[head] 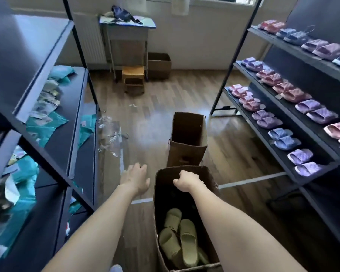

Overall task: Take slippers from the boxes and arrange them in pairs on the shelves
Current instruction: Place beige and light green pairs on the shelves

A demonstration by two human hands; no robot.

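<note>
A tall cardboard box (208, 173) stands on the floor right below me, with several olive-green slippers (186, 242) lying in its bottom. My right hand (186, 181) grips the far rim of this box, fingers curled over the edge. My left hand (136, 178) hovers just left of the box, fingers loosely bent and holding nothing. A second cardboard box (186, 148) stands open just beyond; I see nothing in the part of its inside that shows. On the right, the dark shelves (263, 132) carry pairs of pink, purple and blue slippers (284, 139).
A dark shelf unit (67, 118) on the left holds teal packets and papers. Crumpled clear plastic (110, 130) lies on the wooden floor beside it. At the back wall stand a small desk (126, 32), a wooden stool (133, 75) and another cardboard box (159, 64).
</note>
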